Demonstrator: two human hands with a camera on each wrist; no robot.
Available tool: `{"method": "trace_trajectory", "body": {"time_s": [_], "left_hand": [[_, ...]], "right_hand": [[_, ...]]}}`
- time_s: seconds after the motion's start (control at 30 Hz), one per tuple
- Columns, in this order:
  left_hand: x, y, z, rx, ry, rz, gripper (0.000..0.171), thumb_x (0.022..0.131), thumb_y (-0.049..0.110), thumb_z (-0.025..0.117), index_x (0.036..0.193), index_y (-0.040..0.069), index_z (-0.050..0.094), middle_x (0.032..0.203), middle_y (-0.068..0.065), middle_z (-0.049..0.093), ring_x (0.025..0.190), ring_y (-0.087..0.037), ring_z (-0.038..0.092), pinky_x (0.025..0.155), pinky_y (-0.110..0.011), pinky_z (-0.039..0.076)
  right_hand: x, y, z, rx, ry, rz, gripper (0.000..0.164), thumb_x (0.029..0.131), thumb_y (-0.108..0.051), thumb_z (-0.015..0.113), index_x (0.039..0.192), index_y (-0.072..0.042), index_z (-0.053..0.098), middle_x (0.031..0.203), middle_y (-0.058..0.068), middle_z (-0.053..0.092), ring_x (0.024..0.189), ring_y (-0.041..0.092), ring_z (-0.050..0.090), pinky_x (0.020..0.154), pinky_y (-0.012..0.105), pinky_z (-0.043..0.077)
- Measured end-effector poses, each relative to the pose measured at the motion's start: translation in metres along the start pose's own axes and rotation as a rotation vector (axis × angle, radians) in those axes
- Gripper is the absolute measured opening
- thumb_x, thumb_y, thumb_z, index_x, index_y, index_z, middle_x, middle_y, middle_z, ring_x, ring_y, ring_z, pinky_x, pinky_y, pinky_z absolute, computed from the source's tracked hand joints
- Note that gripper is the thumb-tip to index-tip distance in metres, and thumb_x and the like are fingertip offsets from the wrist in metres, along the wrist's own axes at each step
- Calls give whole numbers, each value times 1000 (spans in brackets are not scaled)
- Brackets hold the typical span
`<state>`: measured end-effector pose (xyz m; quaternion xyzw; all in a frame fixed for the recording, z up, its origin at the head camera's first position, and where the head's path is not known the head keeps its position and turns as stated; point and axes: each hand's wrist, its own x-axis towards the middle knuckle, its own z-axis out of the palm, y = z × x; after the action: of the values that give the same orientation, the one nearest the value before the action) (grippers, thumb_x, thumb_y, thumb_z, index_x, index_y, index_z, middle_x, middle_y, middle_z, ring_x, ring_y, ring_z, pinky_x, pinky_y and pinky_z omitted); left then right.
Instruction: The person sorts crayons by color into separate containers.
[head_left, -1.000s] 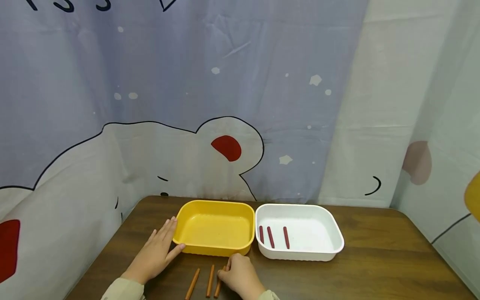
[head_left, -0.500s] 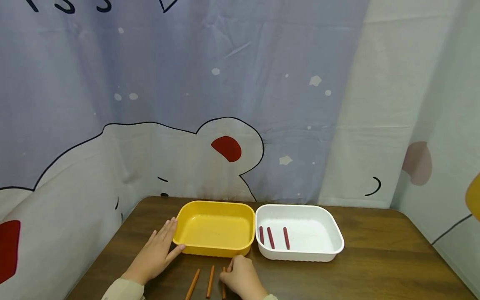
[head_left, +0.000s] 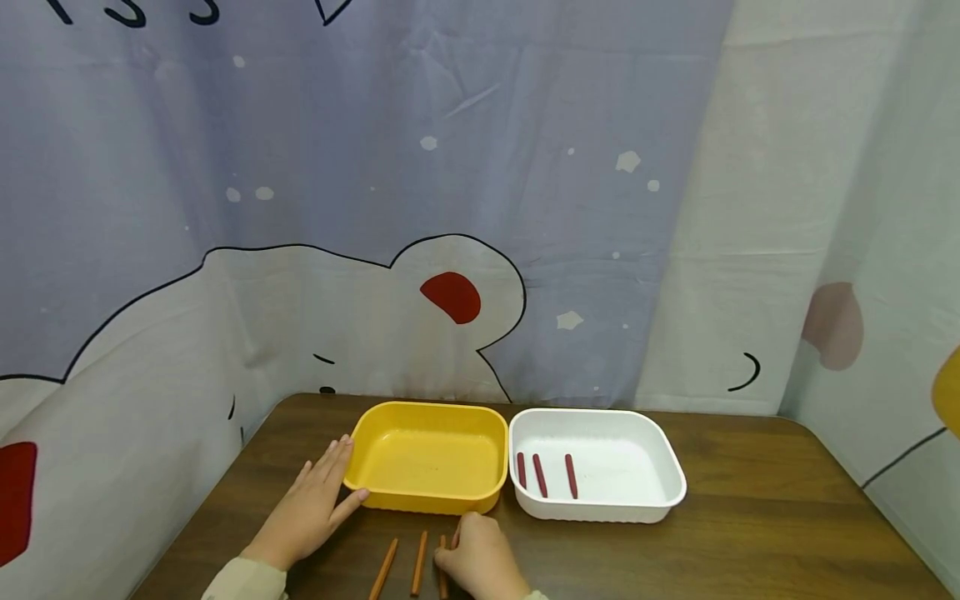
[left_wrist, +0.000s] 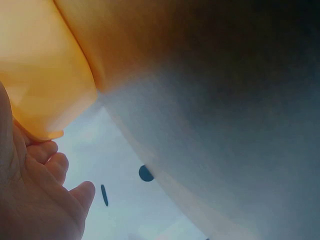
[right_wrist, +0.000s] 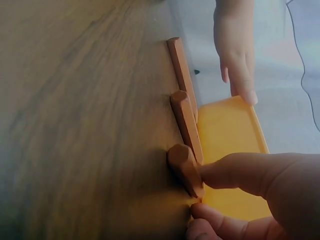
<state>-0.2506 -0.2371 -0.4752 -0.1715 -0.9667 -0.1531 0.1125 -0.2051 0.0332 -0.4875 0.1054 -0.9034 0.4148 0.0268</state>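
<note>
Three orange-brown six-sided crayons lie on the table before a yellow tray (head_left: 427, 504): a left crayon (head_left: 383, 570), a middle crayon (head_left: 419, 564) and a right crayon (head_left: 442, 575). My right hand (head_left: 483, 557) pinches the right crayon between thumb and fingers; in the right wrist view its thumb (right_wrist: 235, 172) presses against that crayon (right_wrist: 185, 167). My left hand (head_left: 307, 508) lies along the yellow tray's left side, fingers extended, thumb at the front rim. In the left wrist view, the fingers of the left hand (left_wrist: 40, 185) are beside the tray wall (left_wrist: 50, 75).
A white tray (head_left: 600, 510) stands right beside the yellow one, with three dark red crayons (head_left: 540, 476) in its left half. The wooden table (head_left: 765, 500) ends at a printed curtain (head_left: 585, 208) behind and to the sides.
My right hand has turned the right crayon from slanted to nearly parallel with the line of sight, then shifted it slightly left. The left hand stays at the yellow tray.
</note>
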Motion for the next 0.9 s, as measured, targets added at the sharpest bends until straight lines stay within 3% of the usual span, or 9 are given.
{"method": "trace_trajectory", "body": {"time_s": [0.17,0.4,0.67,0.9], "left_hand": [[-1,0,-2,-8,-8,-5,81,104,52,50,156,-6,29,163,-21,27,149,-41,28,114,-69,25],[0,0,-2,-7,-14,-6,82,104,53,49,157,-5,29,163,-21,26,149,-40,27,114,-68,25],[1,-1,0,-10,-16,-4,81,104,53,49,157,-5,29,164,-20,26,149,-40,27,114,-68,25],[1,0,0,-11,-17,-4,82,104,54,49,157,-5,29,164,-20,26,149,-40,27,114,-68,25]], "right_hand": [[-1,-4,1,8,7,18,44,69,-6,70,46,-22,36,42,-16,28,39,4,29,40,22,24],[1,0,-4,77,-22,67,30,78,-14,79,61,-14,54,56,-6,49,51,11,45,47,25,38],[-3,3,-10,242,-56,42,18,82,-11,76,70,-11,63,60,-6,55,52,7,49,49,23,42],[-2,5,-15,400,-144,54,5,86,-5,72,81,-1,72,65,1,65,55,7,56,50,20,46]]}}
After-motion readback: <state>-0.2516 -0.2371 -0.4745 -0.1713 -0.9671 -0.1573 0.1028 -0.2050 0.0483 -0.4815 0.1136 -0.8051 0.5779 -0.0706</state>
